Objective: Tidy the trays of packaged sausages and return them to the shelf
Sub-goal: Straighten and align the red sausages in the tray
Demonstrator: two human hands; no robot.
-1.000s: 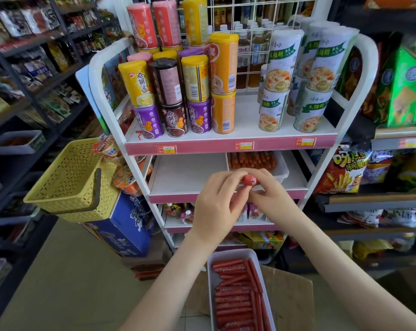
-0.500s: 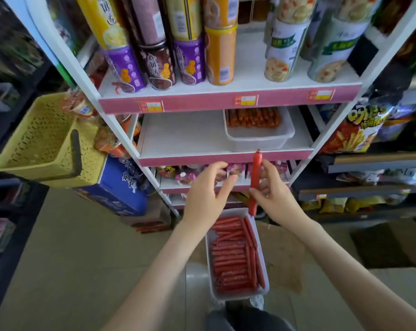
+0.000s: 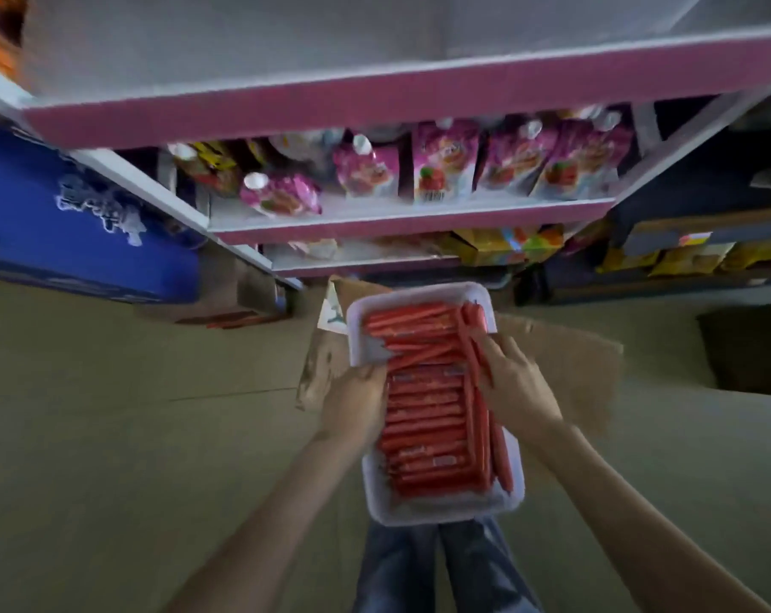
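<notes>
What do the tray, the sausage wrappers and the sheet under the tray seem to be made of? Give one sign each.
Tray: probably white plastic or foam, matte; thin moulded rim with rounded corners.
Sausage wrappers: likely red plastic film, faintly glossy; printed labels show.
Sheet: brown cardboard, dull; creased, with a flap.

It was a small grocery shop. A white metal shelving rack with pink front strips (image 3: 397, 99) carried a row of matching pink spouted foil pouches (image 3: 445, 170) on one shelf, faces outward, with yellow snack packets (image 3: 498, 250) on the shelf beneath. Left of the rack stood a blue printed cardboard carton (image 3: 65, 214). Right of it, dark shelves (image 3: 666, 234) held more yellow bags (image 3: 684, 261). In front of the rack sat a white plastic tray (image 3: 441, 511) packed with red packaged sausages (image 3: 423, 418).
</notes>
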